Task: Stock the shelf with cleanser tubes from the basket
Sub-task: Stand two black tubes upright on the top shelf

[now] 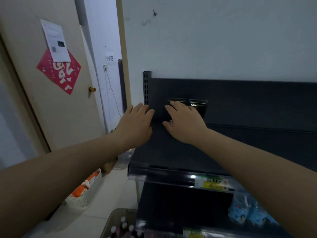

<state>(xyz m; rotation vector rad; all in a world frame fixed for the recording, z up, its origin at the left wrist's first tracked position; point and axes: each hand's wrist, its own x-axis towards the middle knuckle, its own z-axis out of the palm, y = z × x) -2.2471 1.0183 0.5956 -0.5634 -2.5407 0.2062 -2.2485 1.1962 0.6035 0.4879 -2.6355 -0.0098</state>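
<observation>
Below the forearms, a translucent grey plastic basket [109,219] is holding white-capped cleanser tubes [123,225]. Farther out, the left hand [135,124] is lying flat, fingers straight, on the black metal shelf [171,152]. The right hand [185,122] is curling round a black upright tube [176,101], seating it beside a black "Men"-labelled tube [199,107] just to its right. Next, likely: releasing gently, then reaching down for another.

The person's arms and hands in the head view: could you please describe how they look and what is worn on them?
The left hand and right hand are bare: no gloves, and no ring, watch or bracelet shows. The left forearm and right forearm are uncovered to the frame edge, so no sleeve is in view.
</observation>
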